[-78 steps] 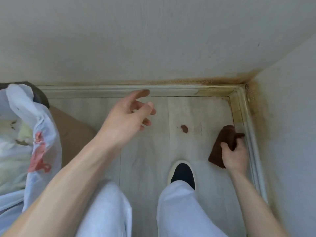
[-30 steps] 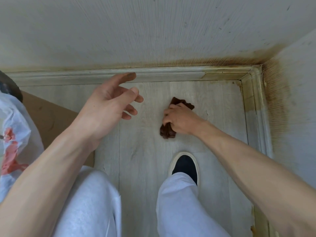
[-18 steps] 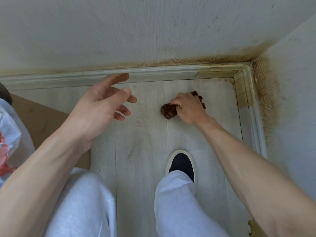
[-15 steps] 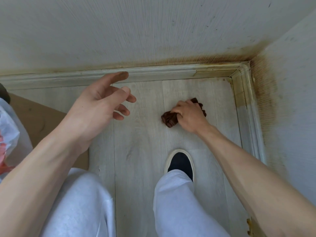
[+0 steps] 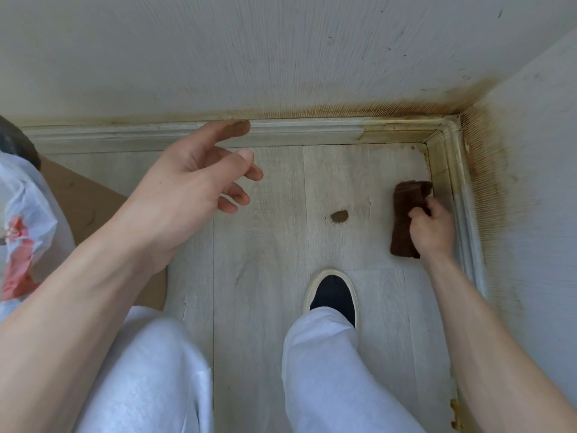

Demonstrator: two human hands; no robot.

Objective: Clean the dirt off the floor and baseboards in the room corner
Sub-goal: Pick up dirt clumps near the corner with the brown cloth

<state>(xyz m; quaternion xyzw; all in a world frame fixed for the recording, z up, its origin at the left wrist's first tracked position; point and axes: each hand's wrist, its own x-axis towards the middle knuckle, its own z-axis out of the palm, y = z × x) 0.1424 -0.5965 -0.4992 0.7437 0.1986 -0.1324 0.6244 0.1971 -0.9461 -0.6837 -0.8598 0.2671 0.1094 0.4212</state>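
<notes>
My right hand (image 5: 432,228) grips a folded brown cloth (image 5: 404,218) and holds it on the pale wood floor (image 5: 268,239), right beside the right baseboard (image 5: 459,195). A brown dirt spot (image 5: 339,216) lies on the floor left of the cloth. Brown grime runs along the top of the back baseboard (image 5: 296,132) and up both walls in the corner (image 5: 452,120). My left hand (image 5: 193,189) hovers in the air over the floor with relaxed fingers, holding nothing; its index fingertip is smeared brown.
A white plastic bag with red print (image 5: 25,239) sits at the left on a brown cardboard sheet (image 5: 90,201). My dark shoe with a white sole (image 5: 332,295) stands on the floor below the dirt spot. My knees in light trousers fill the foreground.
My right hand has carried the cloth from the floor's middle to the right baseboard, uncovering a dirt spot where it was. My left hand stays hovering.
</notes>
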